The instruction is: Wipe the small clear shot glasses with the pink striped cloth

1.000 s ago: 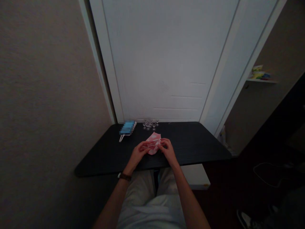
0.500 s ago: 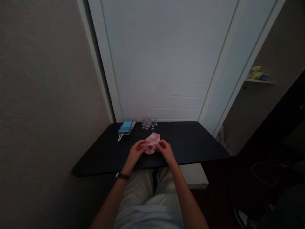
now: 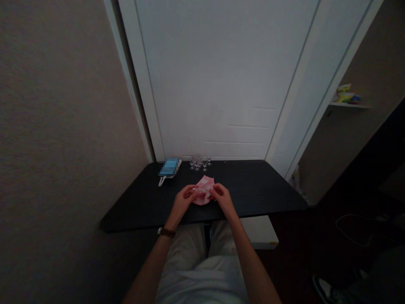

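Over the dark table, a pink-and-white sheet lies crumpled between my two hands; whether it is paper or cloth I cannot tell. Something shiny and clear seems to rest in its middle, too blurred to name. My left hand has its thumb and fingers closed on the sheet's left side. On the right side, my right hand pinches it near the edge. Beyond the sheet, several small stemmed glasses stand grouped at the back of the table.
The black tabletop meets a white door panel at its back edge. A device with a blurred blue screen sits at the back left. Below the table's front edge is a white box. A shoe shows at lower right.
Both hands have shifted slightly on the sheet, which looks a little more spread around the clear thing in its middle. The view has moved slightly; the glasses and device stay put.
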The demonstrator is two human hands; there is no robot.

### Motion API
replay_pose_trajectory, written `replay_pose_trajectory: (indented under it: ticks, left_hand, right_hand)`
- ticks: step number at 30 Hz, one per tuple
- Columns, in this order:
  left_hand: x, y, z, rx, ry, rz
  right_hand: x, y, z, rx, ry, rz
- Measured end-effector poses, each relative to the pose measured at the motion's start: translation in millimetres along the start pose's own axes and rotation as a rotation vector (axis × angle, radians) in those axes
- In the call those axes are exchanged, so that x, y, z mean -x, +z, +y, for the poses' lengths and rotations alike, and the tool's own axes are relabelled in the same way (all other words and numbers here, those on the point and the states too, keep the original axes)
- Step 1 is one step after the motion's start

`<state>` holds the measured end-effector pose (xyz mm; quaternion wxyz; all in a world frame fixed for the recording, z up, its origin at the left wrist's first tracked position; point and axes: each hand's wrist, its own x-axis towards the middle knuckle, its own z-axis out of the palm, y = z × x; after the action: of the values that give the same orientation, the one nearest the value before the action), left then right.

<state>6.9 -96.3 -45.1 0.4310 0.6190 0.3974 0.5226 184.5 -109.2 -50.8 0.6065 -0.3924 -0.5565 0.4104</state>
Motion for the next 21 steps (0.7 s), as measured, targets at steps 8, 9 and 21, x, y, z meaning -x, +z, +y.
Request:
replay_pose_trajectory:
  ticks: [8, 9, 21]
  left_hand:
    - [2.0, 1.8, 6.1, -0.007, -0.004, 0.004]
    - [2.0, 1.5, 6.2, -0.011, -0.004, 0.012]
    - [-0.2, -0.4, 1.2, -0.01, -0.015, 0.027]
  right_hand:
    - [1.1, -0.7, -2.1, 0.019, -0.014, -0.007]
    - [1.0, -0.7, -2.4, 0.018, -0.014, -0.01]
    - [1.4, 0.1, -3.7, 0.007, -0.03, -0.024]
